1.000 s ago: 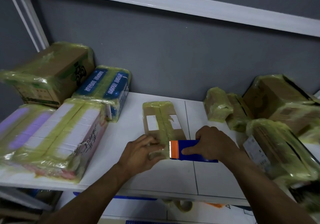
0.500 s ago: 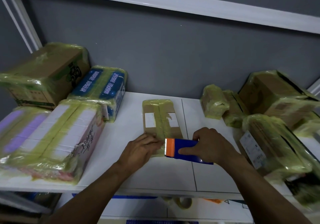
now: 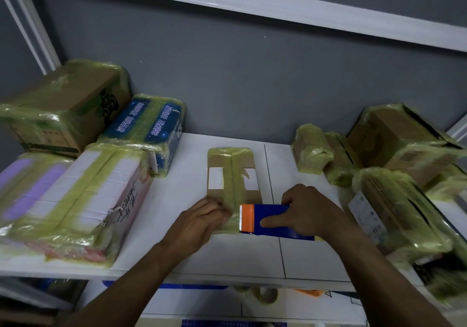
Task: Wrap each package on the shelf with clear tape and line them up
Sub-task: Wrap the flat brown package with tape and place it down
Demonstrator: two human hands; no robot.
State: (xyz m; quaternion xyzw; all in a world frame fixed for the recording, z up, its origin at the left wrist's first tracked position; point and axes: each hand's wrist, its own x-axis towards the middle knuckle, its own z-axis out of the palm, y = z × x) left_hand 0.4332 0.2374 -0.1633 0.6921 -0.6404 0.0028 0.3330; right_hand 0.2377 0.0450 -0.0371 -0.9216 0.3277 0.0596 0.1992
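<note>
Barely anything has shifted: the right hand (image 3: 303, 210) still grips the blue tape dispenser (image 3: 267, 219), its orange cutter at the near end of the flat cardboard package (image 3: 232, 172). The left hand (image 3: 199, 221) presses flat there, likely steadying it mid shelf (image 3: 192, 251).

Four left packages (image 3: 75, 114), one flat package (image 3: 232, 175), at least four right packages (image 3: 394, 134), one tape dispenser (image 3: 270, 214), one tape roll (image 3: 265, 295), one left hand (image 3: 202, 219), one right hand (image 3: 305, 210).

Plain grey wall (image 3: 252, 74) at the back, white crossbeam (image 3: 252, 0) slanting across the top, white upright post (image 3: 27, 25) far left, a second post (image 3: 458, 129) far right, lower white board (image 3: 202, 304) beneath, a blue strip (image 3: 192, 286) and an orange scrap (image 3: 309, 292) there, both partly hidden.
</note>
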